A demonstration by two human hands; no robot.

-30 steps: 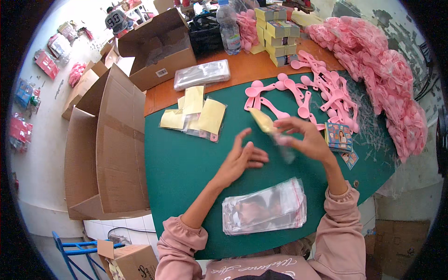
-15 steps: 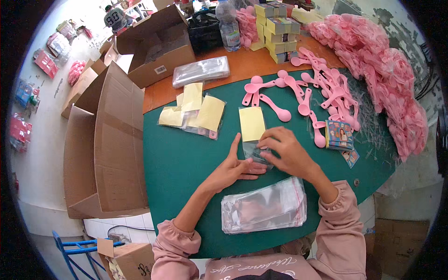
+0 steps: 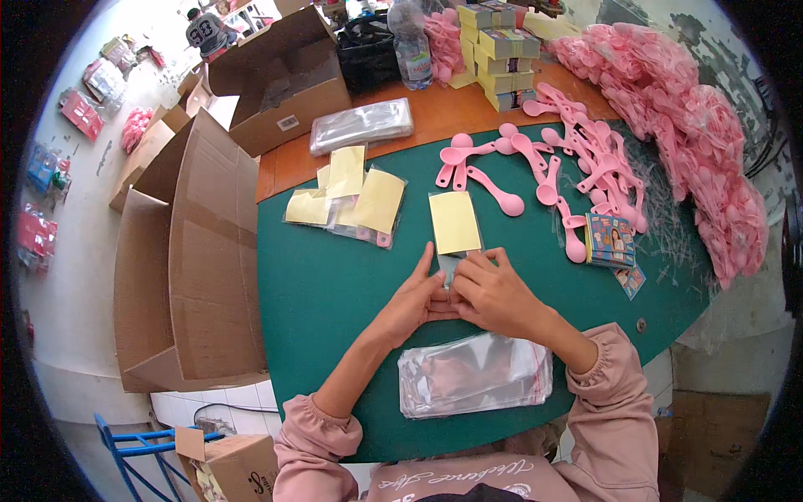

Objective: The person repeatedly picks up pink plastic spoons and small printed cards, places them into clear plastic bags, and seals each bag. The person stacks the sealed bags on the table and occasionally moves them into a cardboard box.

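Note:
A clear plastic bag [image 3: 448, 266] with a pale yellow card [image 3: 454, 222] inside lies in the middle of the green mat, its lower end between my hands. My left hand [image 3: 417, 294] is along its left edge, thumb and fingers closed at the bottom. From the right, my right hand [image 3: 499, 293] pinches the same lower end with bent fingers. Whatever else the bag holds is covered by my fingers. Closer to me lies a stack of empty clear bags [image 3: 473, 378]. Packets with yellow cards [image 3: 378, 201] rest in a pile beyond my left hand.
Loose pink measuring spoons [image 3: 598, 167] spread over the right back, beside small blue printed cards [image 3: 609, 238]. Pink spoons in plastic [image 3: 669, 125] heap along the right edge. Card stacks [image 3: 506, 63], a water bottle [image 3: 411, 54] and more clear bags [image 3: 361, 125] stand behind. Cardboard boxes [image 3: 213, 251] flank the left.
My right hand has come down and left to the bag's lower end, meeting my left hand. My left fingers have drawn in from lying flat. The bag has barely shifted.

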